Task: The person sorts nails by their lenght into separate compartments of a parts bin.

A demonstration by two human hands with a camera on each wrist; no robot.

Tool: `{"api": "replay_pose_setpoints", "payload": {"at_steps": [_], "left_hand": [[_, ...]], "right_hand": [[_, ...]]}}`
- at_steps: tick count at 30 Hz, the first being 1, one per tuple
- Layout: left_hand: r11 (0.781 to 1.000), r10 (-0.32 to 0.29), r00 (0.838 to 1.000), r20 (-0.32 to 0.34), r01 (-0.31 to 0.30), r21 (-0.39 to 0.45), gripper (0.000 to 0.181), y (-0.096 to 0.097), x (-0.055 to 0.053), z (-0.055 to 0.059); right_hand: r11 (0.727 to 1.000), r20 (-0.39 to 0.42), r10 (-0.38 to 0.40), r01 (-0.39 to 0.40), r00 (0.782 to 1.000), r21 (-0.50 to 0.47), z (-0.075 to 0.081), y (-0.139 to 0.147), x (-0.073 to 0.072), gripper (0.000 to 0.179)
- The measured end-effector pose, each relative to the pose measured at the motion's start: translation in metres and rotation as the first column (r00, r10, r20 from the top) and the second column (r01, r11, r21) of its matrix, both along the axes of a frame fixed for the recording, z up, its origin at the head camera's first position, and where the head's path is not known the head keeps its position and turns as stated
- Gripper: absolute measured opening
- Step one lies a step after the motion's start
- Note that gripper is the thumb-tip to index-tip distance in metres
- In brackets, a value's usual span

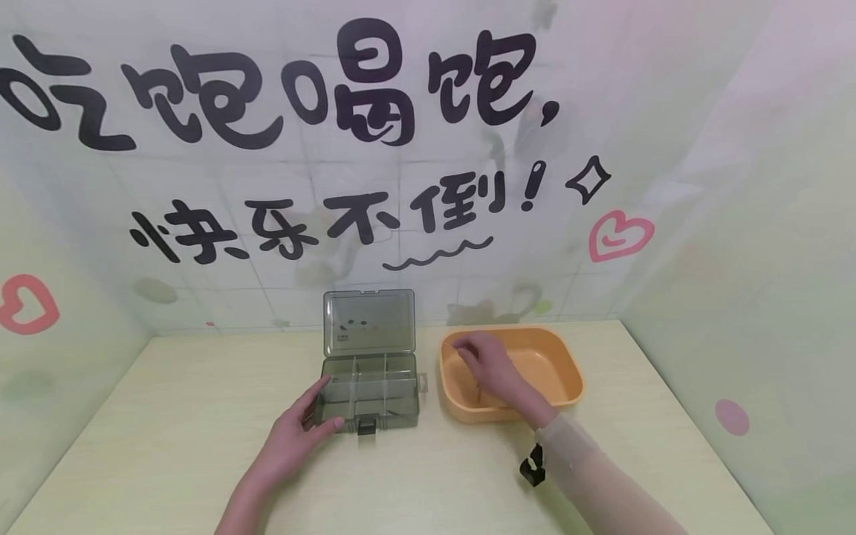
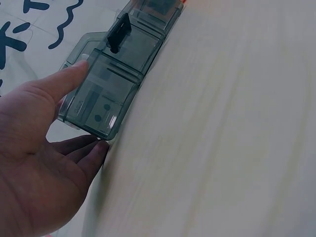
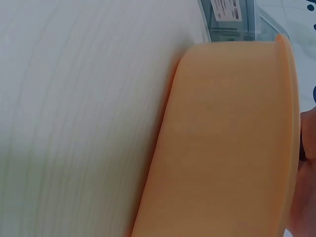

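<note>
A grey see-through compartment box [image 1: 366,386] stands on the table with its lid [image 1: 369,321] raised at the back. My left hand [image 1: 294,438] grips its left end. In the left wrist view, the thumb of my left hand [image 2: 44,163] lies at the box's [image 2: 118,64] upper edge and other fingertips meet its lower corner. Over the left part of an orange basin [image 1: 568,371], my right hand [image 1: 491,368] pinches a thin strand-like thing [image 1: 449,345], too small to identify. From the right wrist, the basin's outer wall [image 3: 222,138] hides most of that hand [image 3: 308,163].
A black latch [image 1: 366,425] sticks out at the box's front, and a clear tab [image 1: 422,383] at its right side. Below my right sleeve hangs a black strap piece [image 1: 533,468]. Behind the pale table [image 1: 401,483] rises a printed wall covering [image 1: 401,171].
</note>
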State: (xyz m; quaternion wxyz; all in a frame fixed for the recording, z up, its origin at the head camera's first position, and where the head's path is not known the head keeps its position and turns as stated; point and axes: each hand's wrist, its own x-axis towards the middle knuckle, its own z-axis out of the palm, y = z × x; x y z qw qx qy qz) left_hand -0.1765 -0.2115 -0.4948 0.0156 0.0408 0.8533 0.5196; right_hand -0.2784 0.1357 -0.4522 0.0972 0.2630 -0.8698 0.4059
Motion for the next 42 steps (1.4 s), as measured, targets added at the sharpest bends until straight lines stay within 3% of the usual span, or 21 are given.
{"api": "replay_pose_setpoints", "payload": {"at_steps": [9,12,22,37,42], "left_hand": [[1.0,0.001,1.0,0.0,-0.001,-0.006,0.082,0.0,0.001,0.002],[1.0,0.002,1.0,-0.003,-0.002,-0.007,0.081,0.0,0.001,0.001],[1.0,-0.001,1.0,0.003,0.001,-0.002,0.082,0.0,0.002,-0.002],[1.0,0.005,1.0,-0.006,-0.005,-0.012,0.081,0.001,0.002,0.002],[1.0,0.005,1.0,-0.012,-0.005,-0.011,0.081,0.0,0.001,0.002]], "right_hand": [[0.998,-0.165,0.058,-0.057,0.985,0.012,0.002,-0.015,0.007,0.009],[0.998,-0.187,0.065,-0.06,0.98,0.035,0.001,-0.022,0.01,0.009],[0.991,-0.042,0.12,-0.117,0.992,0.068,-0.002,-0.037,0.022,0.014],[0.987,0.041,0.135,-0.138,0.99,0.083,0.006,-0.054,0.031,0.015],[0.977,0.029,0.152,-0.155,0.988,0.15,0.003,-0.06,0.032,0.014]]}}
